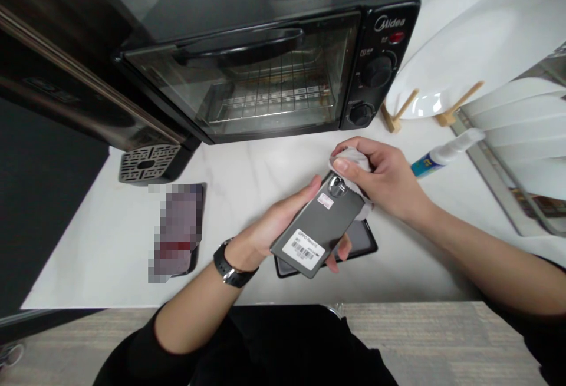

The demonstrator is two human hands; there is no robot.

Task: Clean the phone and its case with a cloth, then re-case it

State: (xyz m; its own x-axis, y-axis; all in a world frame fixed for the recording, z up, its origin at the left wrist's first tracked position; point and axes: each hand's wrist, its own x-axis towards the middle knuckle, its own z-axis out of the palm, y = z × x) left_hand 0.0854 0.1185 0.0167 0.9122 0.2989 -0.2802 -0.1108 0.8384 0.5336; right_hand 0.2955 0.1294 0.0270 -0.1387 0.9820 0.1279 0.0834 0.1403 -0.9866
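A grey smartphone (338,230) lies back side up in my left hand (283,215), whose thumb and fingers grip its edges. Its back carries a round camera ring, a small price tag and a white barcode label. My right hand (375,174) pinches a white cloth or tissue (354,162) against the phone's top edge, beside the camera. Beneath the phone, a black phone case (369,241) or tray-like frame rests on the counter, partly hidden by the phone and my fingers.
The white counter (247,180) holds a black toaster oven (247,50) at the back. A blurred-out phone-shaped object (179,230) lies left, near a drip tray (148,162). At right are a spray bottle (442,153), a wooden plate stand (398,112) and a rack of white plates (526,132).
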